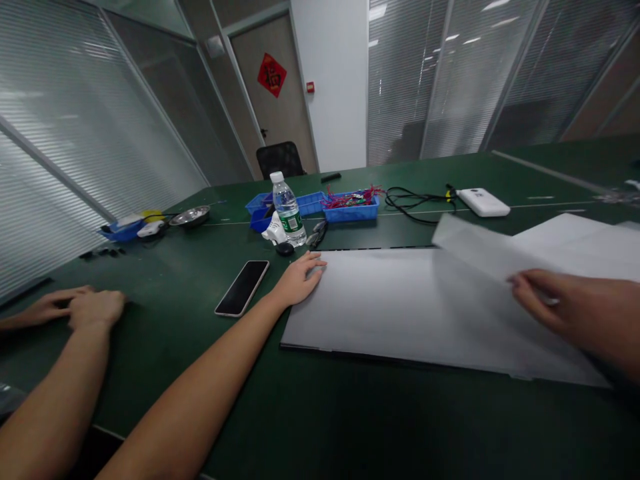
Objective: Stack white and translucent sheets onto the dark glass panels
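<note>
One bottle (286, 208); left of it, one metal bowl (191, 217) and one phone (243, 288); right of it, one wire-filled blue tray (352, 213), one white device (483, 202) and one lifted sheet (477, 248); beyond it, one chair (279, 159), one door (280, 120), one red diamond sign (272, 75).

Open tabletop (400, 427) nearside of white panel (380, 287); bottle (289, 210), wire-filled bin (353, 213) obstruct beyond it.

On my head feed, the left hand (299, 279) rests on the white panel's (380, 307) far-left corner; the right hand (563, 300) pinches a sheet (477, 245) above its right side; a phone (243, 288) lies left of it.
</note>
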`<state>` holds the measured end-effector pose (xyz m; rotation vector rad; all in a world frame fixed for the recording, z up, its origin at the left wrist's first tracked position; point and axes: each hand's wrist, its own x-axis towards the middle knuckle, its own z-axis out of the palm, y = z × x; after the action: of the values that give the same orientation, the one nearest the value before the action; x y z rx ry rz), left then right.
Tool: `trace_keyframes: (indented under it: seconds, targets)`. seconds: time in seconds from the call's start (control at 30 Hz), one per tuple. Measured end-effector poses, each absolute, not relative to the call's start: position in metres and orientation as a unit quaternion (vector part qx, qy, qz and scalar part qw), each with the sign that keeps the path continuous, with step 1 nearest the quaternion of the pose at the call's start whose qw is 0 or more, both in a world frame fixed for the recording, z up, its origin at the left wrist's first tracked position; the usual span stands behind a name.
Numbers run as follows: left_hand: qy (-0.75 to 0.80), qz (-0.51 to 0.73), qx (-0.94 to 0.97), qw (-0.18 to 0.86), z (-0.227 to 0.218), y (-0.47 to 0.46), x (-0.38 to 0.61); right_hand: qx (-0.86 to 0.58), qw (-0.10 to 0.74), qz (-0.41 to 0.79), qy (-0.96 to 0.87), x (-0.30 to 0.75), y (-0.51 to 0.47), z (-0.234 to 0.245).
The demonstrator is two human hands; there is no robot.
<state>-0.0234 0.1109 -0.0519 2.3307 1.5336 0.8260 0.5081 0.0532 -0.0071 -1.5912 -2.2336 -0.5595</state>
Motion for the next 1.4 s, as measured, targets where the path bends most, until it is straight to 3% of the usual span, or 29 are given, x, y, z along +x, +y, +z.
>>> trace_keyframes:
  seconds: [0.13, 0.33, 0.47, 0.7, 1.1, 1.4]
  targets:
    - [0.521, 0.264, 0.804, 0.112, -0.050, 0.111, -0.022, -0.300, 0.199, -0.135, -0.923, 0.445, 0.023, -0.017]
    - [0.527, 0.259, 0.801, 0.116, -0.046, 0.109, -0.020, -0.174, 0.230, -0.064, -0.955, 0.419, 0.012, -0.016]
    - [0.529, 0.259, 0.800, 0.113, -0.044, 0.108, -0.018, -0.244, 0.240, -0.069, -0.937, 0.451, 0.035, -0.014]
    - [0.533, 0.258, 0.799, 0.108, -0.043, 0.108, -0.017, -0.476, 0.174, -0.028, -0.862, 0.498, 0.068, -0.020]
    - [0.549, 0.275, 0.780, 0.116, -0.047, 0.110, -0.018, -0.365, 0.174, 0.118, -0.907, 0.457, 0.043, -0.029]
    - [0.610, 0.303, 0.719, 0.141, -0.046, 0.115, -0.020, -0.446, 0.181, 0.008, -0.876, 0.488, 0.065, -0.027]
